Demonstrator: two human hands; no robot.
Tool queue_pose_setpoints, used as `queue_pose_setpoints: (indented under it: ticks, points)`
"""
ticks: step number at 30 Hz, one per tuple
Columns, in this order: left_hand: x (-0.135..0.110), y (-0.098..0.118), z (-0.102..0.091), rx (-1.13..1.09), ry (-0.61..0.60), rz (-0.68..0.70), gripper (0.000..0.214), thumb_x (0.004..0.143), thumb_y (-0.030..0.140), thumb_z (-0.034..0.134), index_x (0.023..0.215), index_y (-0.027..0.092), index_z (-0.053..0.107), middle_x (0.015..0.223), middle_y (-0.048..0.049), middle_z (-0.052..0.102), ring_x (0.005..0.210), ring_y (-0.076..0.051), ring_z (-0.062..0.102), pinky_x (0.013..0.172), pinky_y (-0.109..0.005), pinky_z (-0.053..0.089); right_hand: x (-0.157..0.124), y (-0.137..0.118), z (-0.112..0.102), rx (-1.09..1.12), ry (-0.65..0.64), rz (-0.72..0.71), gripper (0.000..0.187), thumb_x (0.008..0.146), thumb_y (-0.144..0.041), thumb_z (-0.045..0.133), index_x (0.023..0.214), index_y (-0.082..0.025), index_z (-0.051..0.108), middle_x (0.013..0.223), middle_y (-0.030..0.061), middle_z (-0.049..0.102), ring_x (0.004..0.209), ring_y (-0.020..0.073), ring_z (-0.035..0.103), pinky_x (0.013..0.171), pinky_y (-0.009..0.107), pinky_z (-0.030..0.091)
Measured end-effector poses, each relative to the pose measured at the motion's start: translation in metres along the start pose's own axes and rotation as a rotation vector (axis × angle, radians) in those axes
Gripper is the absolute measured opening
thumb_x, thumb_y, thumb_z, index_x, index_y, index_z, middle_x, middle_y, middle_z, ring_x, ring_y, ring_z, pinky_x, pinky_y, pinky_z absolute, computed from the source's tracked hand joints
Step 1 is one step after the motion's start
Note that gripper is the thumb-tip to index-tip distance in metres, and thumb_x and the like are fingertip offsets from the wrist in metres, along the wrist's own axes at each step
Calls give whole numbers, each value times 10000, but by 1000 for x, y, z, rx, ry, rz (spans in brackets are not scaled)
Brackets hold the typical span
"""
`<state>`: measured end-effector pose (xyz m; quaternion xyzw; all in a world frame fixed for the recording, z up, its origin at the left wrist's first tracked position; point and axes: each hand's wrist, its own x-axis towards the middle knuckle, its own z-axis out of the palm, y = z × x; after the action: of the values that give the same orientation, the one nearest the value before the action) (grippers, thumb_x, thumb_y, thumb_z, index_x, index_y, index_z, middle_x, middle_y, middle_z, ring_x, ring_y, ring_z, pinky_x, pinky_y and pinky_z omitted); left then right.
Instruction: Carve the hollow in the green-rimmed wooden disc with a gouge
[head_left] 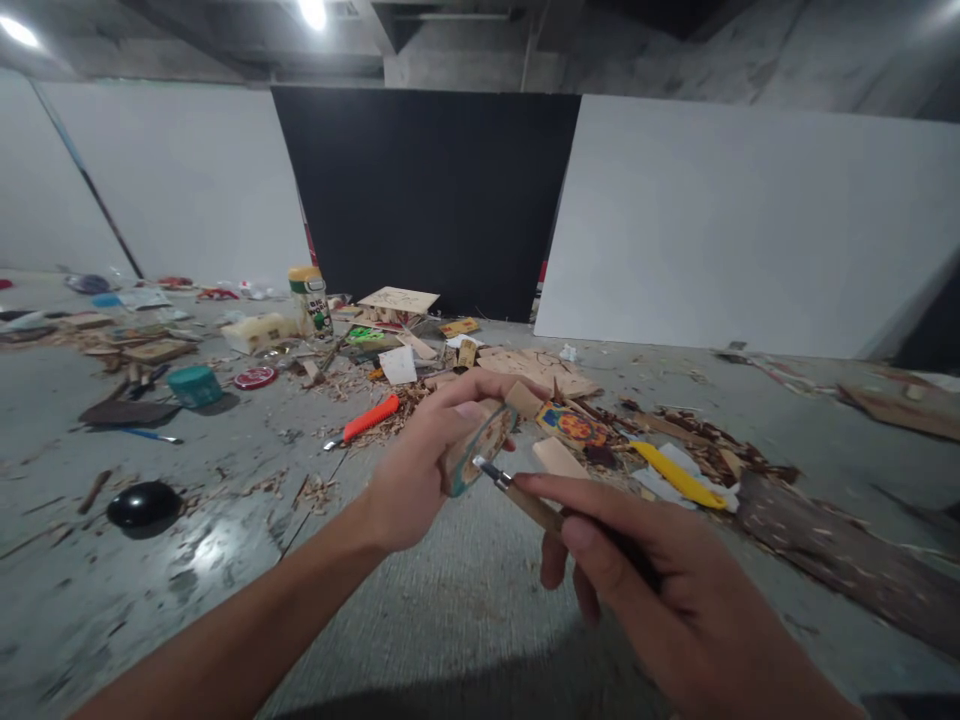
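Observation:
My left hand (431,455) is closed round a small round wooden piece (480,447) with a teal edge and a painted face, held up above the floor. My right hand (645,580) pinches a thin wooden-handled tool (525,497) with a metal ferrule; its tip touches the lower edge of the round piece. Both hands sit in the middle of the head view, close together.
The grey floor (465,610) is strewn with wood shavings and scraps. An orange utility knife (367,420), a yellow one (679,475), a painted wooden piece (574,428), a teal lid (193,385), a black dome (144,505), a glue bottle (310,302) and bark (847,565) lie around.

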<state>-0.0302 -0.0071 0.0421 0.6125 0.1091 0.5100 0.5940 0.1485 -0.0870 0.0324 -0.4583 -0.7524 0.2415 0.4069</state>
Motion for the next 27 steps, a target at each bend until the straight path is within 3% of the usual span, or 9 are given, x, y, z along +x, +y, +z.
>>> queue_pose_setpoints:
  ticks: [3, 8, 10, 14, 19, 24, 27]
  points:
    - [0, 0, 1, -6, 13, -4, 265, 877, 319, 463, 963, 161, 657, 1168, -113, 635, 1062, -255, 581, 907, -349, 447, 1, 1, -1, 90, -28, 52, 315, 986, -300, 469, 1221, -342, 676, 728, -14, 680, 499, 93, 554, 456, 198, 468]
    - [-1, 1, 3, 30, 41, -30, 263, 858, 346, 478, 937, 163, 650, 1095, -115, 642, 916, -236, 577, 805, -345, 445, 6, 4, 1, 470, -134, 221, 314, 997, -367, 467, 1222, -290, 672, 700, -3, 658, 441, 79, 538, 409, 178, 483]
    - [-1, 0, 2, 59, 53, -26, 282, 864, 344, 461, 955, 165, 659, 1075, -111, 642, 909, -233, 569, 783, -335, 441, 5, 4, 4, 413, -101, 190, 299, 984, -339, 488, 1200, -281, 687, 690, 0, 661, 441, 84, 534, 402, 179, 479]
    - [-2, -4, -1, 70, 49, -1, 290, 868, 335, 432, 927, 170, 663, 1155, -109, 628, 1018, -253, 562, 826, -333, 443, 0, 6, 10, 149, 65, -38, 309, 944, -234, 536, 1187, -322, 706, 747, 3, 688, 521, 89, 558, 500, 190, 501]
    - [-4, -1, 0, 140, 16, 13, 289, 902, 319, 411, 948, 176, 658, 1160, -107, 619, 1142, -271, 523, 1036, -365, 358, 1, 6, 8, 531, -174, 282, 345, 996, -406, 460, 1257, -289, 653, 669, -13, 628, 414, 82, 502, 358, 169, 433]
    - [-2, -3, -3, 170, 18, 5, 275, 911, 312, 408, 946, 179, 646, 1127, -103, 613, 1100, -261, 529, 1000, -357, 378, 2, 2, 8, 274, 18, 81, 278, 948, -291, 540, 1169, -292, 709, 708, -3, 647, 522, 83, 519, 462, 160, 455]
    - [-3, -3, -4, 168, 11, -27, 284, 927, 337, 405, 965, 188, 644, 1089, -94, 604, 1037, -248, 538, 950, -347, 395, 5, 1, 6, 449, -145, 267, 340, 961, -364, 495, 1233, -244, 659, 675, -9, 618, 433, 78, 476, 383, 169, 425]
